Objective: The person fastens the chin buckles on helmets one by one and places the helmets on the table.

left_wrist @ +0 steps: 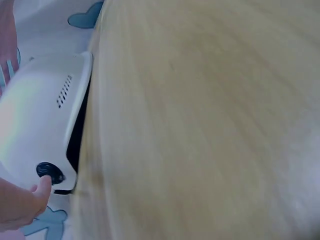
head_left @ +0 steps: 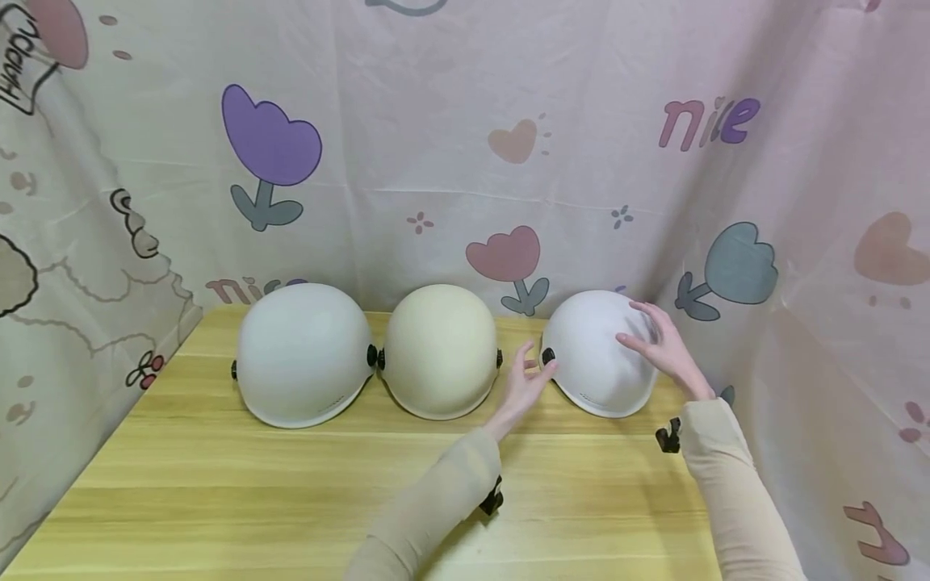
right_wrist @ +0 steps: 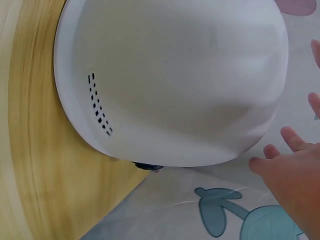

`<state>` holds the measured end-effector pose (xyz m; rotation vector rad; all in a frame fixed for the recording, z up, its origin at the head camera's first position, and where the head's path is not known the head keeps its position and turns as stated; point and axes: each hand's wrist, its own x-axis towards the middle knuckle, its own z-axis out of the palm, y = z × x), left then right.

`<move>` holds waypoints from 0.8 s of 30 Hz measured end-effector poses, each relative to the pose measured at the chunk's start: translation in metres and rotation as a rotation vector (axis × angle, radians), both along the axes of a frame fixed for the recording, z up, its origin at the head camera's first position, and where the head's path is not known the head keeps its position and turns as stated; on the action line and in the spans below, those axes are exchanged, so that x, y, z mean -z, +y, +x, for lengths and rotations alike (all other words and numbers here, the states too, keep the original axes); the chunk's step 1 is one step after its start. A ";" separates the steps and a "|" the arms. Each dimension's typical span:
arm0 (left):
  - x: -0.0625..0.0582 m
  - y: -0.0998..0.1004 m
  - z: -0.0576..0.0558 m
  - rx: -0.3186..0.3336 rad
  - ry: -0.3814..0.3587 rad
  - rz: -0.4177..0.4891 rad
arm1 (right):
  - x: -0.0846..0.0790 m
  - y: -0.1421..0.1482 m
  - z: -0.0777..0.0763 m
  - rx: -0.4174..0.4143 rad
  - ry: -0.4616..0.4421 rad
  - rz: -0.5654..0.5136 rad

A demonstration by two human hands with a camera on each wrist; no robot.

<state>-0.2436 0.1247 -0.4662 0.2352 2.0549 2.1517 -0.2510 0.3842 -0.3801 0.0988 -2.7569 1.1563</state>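
Bracketing step, by the look of it: 3-o'clock helmet (head_left: 592, 351) on worktop (head_left: 276, 500), left grip (head_left: 521, 394) at its 8, right grip (head_left: 672, 355) at its 3, fingers apart, clamped on nothing; any shift calls for closing both inward.

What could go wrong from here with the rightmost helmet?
The rightmost helmet has a smooth, rounded shell, so it might slip if lifted by its sides. The left hand is at its black knob and could snag it. Shifted leftward, the helmet might bump the cream helmet beside it.
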 end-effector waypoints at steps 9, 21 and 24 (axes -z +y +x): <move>0.012 0.015 -0.013 0.045 -0.080 0.012 | 0.006 0.008 0.000 0.023 -0.096 -0.017; 0.014 0.025 -0.022 0.164 -0.232 0.160 | 0.015 0.009 -0.001 0.025 -0.093 0.002; 0.014 0.028 -0.024 0.157 -0.255 0.169 | 0.016 0.008 -0.001 0.032 -0.108 0.010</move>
